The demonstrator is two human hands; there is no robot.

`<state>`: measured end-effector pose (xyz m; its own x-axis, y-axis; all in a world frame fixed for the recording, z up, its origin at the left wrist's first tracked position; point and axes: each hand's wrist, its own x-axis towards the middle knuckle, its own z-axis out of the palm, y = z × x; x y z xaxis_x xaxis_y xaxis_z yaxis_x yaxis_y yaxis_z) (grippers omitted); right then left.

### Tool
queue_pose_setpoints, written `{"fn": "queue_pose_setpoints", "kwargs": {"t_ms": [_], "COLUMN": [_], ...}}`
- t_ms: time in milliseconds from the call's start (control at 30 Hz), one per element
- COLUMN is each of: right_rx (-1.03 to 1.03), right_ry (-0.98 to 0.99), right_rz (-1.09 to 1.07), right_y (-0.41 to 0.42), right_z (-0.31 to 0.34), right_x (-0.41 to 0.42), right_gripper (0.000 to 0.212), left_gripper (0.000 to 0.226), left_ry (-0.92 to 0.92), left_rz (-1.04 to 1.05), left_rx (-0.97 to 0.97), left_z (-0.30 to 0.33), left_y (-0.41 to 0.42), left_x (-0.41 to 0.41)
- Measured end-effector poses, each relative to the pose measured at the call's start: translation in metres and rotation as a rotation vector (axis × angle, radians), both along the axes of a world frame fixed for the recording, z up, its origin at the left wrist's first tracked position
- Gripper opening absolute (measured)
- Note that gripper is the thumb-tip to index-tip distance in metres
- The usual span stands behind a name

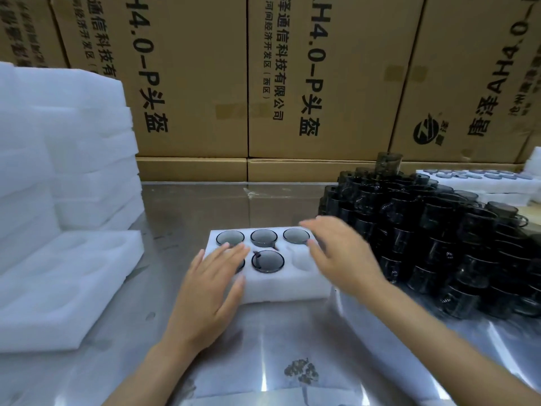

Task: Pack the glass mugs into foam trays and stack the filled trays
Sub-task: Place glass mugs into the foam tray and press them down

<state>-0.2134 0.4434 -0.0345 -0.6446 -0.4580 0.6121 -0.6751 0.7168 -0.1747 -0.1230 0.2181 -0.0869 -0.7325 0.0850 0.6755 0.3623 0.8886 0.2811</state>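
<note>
The white six-pocket foam tray [281, 285] is lying on the shiny metal table [193, 200] directly in front of the person, its long axis running left to right. Four smoky grey glass mugs are showing in it: three [264, 237] filling the far row and one [268, 260] sitting in the middle of the near row, with a fifth apparently hidden under the left hand in the near-left pocket. The near-right empty pocket [303, 260] of the tray is the only one waiting, and that gap is what the next move seems to turn on.

The heap of dark glass mugs [433, 235] is piled to the right of the tray, just beside its right end. The right hand [342, 256] is hovering over that right end, between the open pocket and the heap, so it is clearly the nearer hand for fetching the last mug; the heap is lying to the right of its fingers and slightly beyond them. Its fingers are spread and relaxed, gripping nothing, though motion blur is softening their outline.

The left hand [210, 285] is resting flat on the tray's near-left corner, fingers straight and pressing down over the near-left pocket, probably steadying the foam.

To the left of the tray, a stack of empty white foam trays [67, 183] is standing, with a single empty foam tray [58, 288] lying in front of it. Behind the tray, brown printed cardboard boxes [190, 83] are lining the far edge of the table.
</note>
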Motion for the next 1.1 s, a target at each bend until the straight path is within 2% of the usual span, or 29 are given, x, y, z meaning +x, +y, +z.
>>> {"fn": "queue_pose_setpoints", "kwargs": {"t_ms": [100,200,333,467,633,767,967,1100], "right_rx": [-0.124,-0.168,-0.152,-0.046,0.099,0.16,0.117,-0.025], "right_ry": [0.073,0.074,-0.078,-0.228,-0.269,-0.241,-0.155,-0.007], "right_rz": [-0.161,-0.308,-0.496,-0.615,-0.658,-0.723,-0.759,-0.614], "right_y": [0.024,0.049,0.079,0.088,0.091,0.09,0.085,0.072], "right_z": [0.036,0.078,0.112,0.117,0.112,0.106,0.101,0.115], "right_x": [-0.024,-0.059,-0.115,-0.155,-0.185,-0.193,-0.192,-0.168], "right_gripper": [0.033,0.033,0.039,0.047,0.052,0.046,0.022,0.013], "left_gripper": [0.049,0.047,0.035,0.035,0.038,0.036,0.037,0.036], "left_ry": [0.047,0.086,0.109,0.096,0.066,0.06,0.036,0.034], "left_rz": [0.041,0.032,0.018,0.022,0.014,0.009,0.034,0.044], "left_rx": [0.184,0.269,0.335,0.326,0.297,0.311,0.305,0.309], "left_z": [-0.001,-0.003,-0.005,-0.008,-0.012,-0.013,-0.012,-0.01], "left_y": [-0.006,-0.012,-0.015,-0.016,-0.017,-0.018,-0.018,-0.016], "left_x": [-0.005,-0.01,-0.014,-0.019,-0.026,-0.028,-0.026,-0.024]}}
